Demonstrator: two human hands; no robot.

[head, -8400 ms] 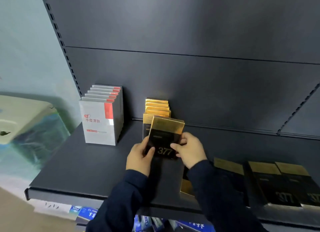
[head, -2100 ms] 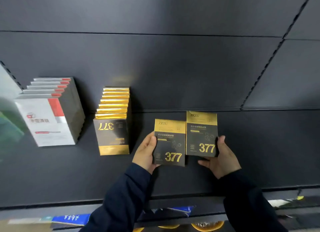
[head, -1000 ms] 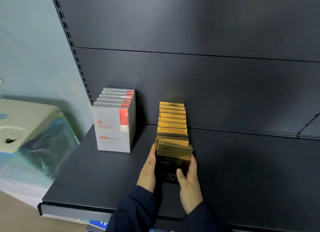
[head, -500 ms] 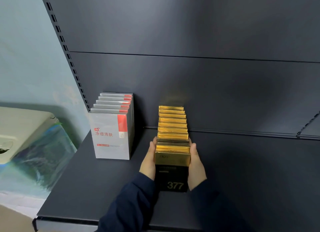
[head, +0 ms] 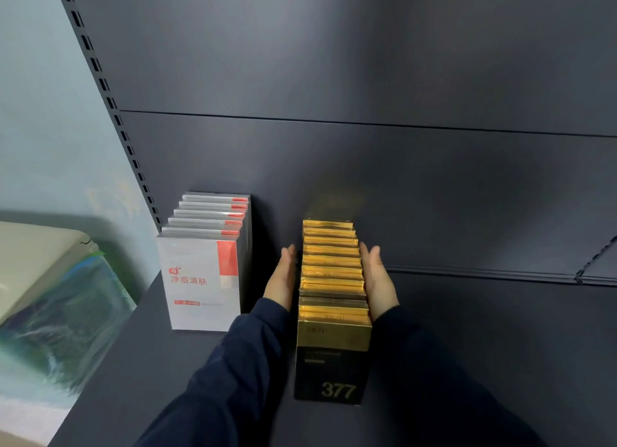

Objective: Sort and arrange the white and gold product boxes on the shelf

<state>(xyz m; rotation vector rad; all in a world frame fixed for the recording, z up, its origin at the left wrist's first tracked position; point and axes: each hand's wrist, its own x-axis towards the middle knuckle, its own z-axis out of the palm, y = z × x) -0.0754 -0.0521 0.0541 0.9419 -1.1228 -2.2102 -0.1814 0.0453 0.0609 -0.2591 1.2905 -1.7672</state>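
Note:
A row of several gold and black boxes (head: 334,353) marked 377 stands upright on the dark shelf (head: 484,346), running from front to back. My left hand (head: 282,279) lies flat against the row's left side with straight fingers. My right hand (head: 379,278) presses the row's right side the same way. To the left stands a row of several white boxes (head: 202,279) with a red patch, close to the shelf's left end and a little apart from the gold row.
The dark back panel (head: 367,162) rises behind both rows. A slotted upright (head: 110,102) marks the shelf's left edge. Beyond it, lower left, is a beige object (head: 33,256) over a plastic-wrapped bundle (head: 63,333). The shelf's right part is bare.
Both hands have slid further back along the sides of the gold row, from its front boxes toward its middle. The last gold box now stands at the front of the row.

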